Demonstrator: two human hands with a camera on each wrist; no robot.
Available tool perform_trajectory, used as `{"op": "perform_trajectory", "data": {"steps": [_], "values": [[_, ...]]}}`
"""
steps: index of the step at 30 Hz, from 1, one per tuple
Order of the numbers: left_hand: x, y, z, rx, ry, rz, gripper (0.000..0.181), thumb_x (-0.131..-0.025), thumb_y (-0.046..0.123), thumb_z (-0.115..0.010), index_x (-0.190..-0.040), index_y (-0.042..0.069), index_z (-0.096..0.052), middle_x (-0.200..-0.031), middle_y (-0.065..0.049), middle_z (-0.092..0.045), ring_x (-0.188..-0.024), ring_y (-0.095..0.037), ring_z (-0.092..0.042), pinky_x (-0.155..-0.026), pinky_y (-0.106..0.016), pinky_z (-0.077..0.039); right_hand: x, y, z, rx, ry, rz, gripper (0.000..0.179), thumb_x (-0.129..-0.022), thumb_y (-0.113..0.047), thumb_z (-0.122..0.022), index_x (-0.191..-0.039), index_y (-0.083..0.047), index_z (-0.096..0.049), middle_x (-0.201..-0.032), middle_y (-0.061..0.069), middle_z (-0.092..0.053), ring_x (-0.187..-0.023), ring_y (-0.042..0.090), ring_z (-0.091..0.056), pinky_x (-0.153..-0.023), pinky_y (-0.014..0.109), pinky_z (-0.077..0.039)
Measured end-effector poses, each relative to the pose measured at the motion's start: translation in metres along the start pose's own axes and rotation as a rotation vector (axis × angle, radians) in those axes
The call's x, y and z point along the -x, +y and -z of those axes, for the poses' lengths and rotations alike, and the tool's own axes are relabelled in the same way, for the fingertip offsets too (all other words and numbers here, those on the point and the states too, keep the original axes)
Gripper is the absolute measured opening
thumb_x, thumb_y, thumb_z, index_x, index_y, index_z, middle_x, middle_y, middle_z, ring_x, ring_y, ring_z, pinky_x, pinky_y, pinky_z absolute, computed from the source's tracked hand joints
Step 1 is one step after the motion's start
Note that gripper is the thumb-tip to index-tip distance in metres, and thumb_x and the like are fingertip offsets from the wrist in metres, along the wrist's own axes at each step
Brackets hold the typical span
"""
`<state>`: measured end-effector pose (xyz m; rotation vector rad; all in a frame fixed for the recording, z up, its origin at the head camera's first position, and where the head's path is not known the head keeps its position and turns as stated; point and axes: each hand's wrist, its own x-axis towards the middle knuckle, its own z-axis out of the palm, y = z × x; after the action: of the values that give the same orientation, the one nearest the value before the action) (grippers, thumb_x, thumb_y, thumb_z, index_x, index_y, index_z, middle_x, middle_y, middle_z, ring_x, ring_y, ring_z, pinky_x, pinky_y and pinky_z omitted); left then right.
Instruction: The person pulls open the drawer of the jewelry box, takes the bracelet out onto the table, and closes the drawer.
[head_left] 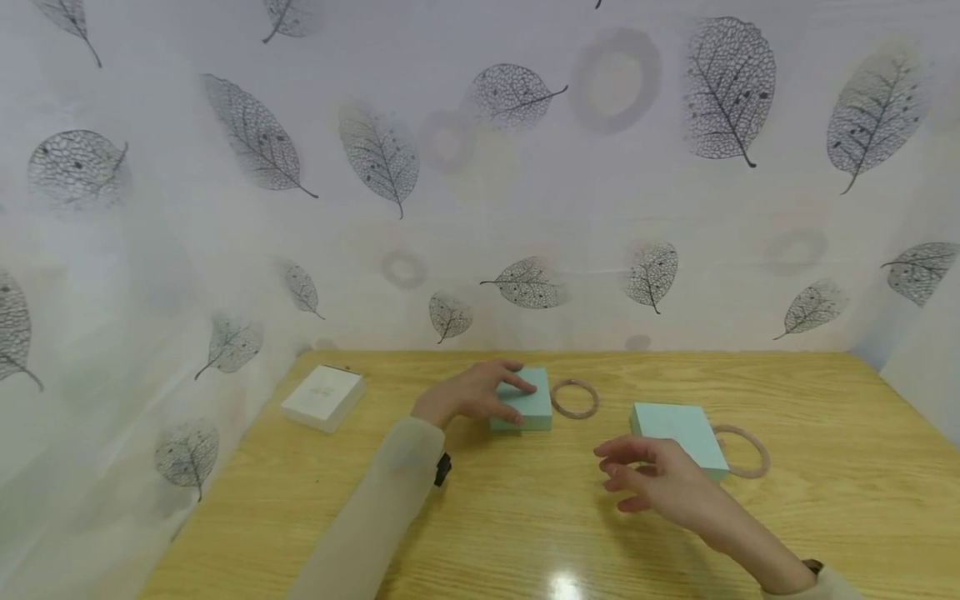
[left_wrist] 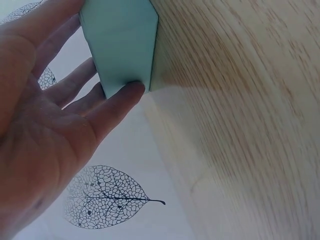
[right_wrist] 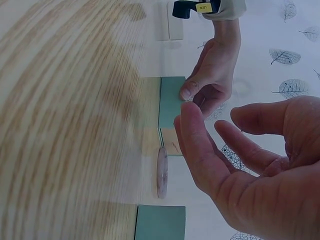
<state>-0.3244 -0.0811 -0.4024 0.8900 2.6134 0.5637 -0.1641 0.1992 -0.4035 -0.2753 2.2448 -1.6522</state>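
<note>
My left hand (head_left: 474,393) grips a pale teal box (head_left: 534,402) near the back of the table. Its thumb is at the front edge, and the other fingers reach over the top and far side. The left wrist view shows this box (left_wrist: 122,45) between spread fingers. Just right of it lies a pinkish bangle (head_left: 553,403). My right hand (head_left: 660,483) hovers with loosely bent fingers and nothing in them. It partly covers a second teal box (head_left: 678,427). Against that box's right side lies another pinkish bangle (head_left: 767,458).
A small white box (head_left: 324,395) sits at the table's back left. The wood-grain table (head_left: 510,525) ends at a pale curtain (head_left: 495,217) printed with leaves. In the right wrist view, a tan patch (right_wrist: 171,141) appears beside the gripped box; I cannot tell what it is.
</note>
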Motion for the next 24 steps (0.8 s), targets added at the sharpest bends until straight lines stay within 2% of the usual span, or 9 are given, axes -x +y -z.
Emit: {"op": "perform_trajectory", "data": {"steps": [8,16,24], "values": [[-0.0023,-0.0015,-0.0007,0.006,-0.003,0.007,0.053,-0.09,0.035,-0.08,-0.14,0.028,-0.064,-0.169,-0.003,-0.031,-0.157,-0.029,-0.024,-0.128,-0.048,-0.023,0.0007,0.0003,-0.001,0.003,0.005,0.01,0.04,-0.101,-0.013,-0.062,-0.135,0.008,-0.056,-0.132,0.029,-0.061,-0.107,0.031,-0.07,-0.078,0.037,-0.064],[-0.0004,-0.0025,0.0009,-0.009,-0.003,-0.011,0.054,-0.089,0.035,-0.079,-0.14,0.026,-0.064,-0.168,-0.007,-0.032,-0.156,-0.032,-0.027,-0.128,-0.051,-0.023,0.0019,-0.0015,-0.0005,-0.002,0.006,0.014,0.041,-0.101,-0.014,-0.062,-0.135,0.008,-0.056,-0.132,0.029,-0.061,-0.108,0.031,-0.07,-0.078,0.037,-0.064],[0.0021,0.0025,0.0008,-0.014,0.012,-0.048,0.054,-0.09,0.036,-0.077,-0.141,0.022,-0.063,-0.167,-0.012,-0.034,-0.154,-0.034,-0.031,-0.127,-0.052,-0.026,0.0028,-0.0012,0.0018,-0.003,0.01,0.008,0.042,-0.102,-0.014,-0.062,-0.136,0.009,-0.055,-0.13,0.028,-0.061,-0.107,0.03,-0.069,-0.078,0.037,-0.064]]}}
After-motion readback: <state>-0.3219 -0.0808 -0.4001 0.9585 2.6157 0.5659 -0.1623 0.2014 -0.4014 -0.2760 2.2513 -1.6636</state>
